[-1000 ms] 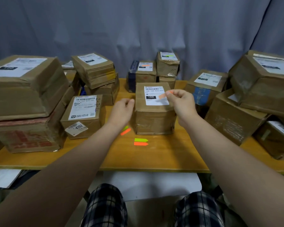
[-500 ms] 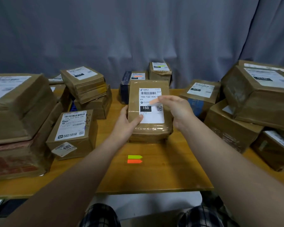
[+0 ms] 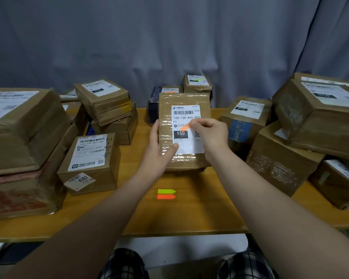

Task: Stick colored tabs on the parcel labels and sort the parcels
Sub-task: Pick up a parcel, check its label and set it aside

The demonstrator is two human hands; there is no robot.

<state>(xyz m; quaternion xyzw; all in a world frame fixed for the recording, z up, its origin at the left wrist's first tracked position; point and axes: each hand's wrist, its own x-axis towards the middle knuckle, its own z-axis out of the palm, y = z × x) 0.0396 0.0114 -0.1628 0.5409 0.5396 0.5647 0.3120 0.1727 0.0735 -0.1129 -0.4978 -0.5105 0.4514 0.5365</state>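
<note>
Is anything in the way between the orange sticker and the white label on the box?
Nothing visible. The right hand pinches the orange tab right over the label, just above the black 150 mark. The left hand holds the parcel by its left edge, thumb lower down, clear of the tab.

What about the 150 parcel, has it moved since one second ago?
Yes. The 150 parcel is tipped up, its bottom edge farther from the two loose tabs.

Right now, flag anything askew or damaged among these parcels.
The large parcel on the right pile sits tilted, leaning on the box beneath it. The 4302 sticker on the front-left parcel is stuck on crooked. Nothing looks spilled.
</note>
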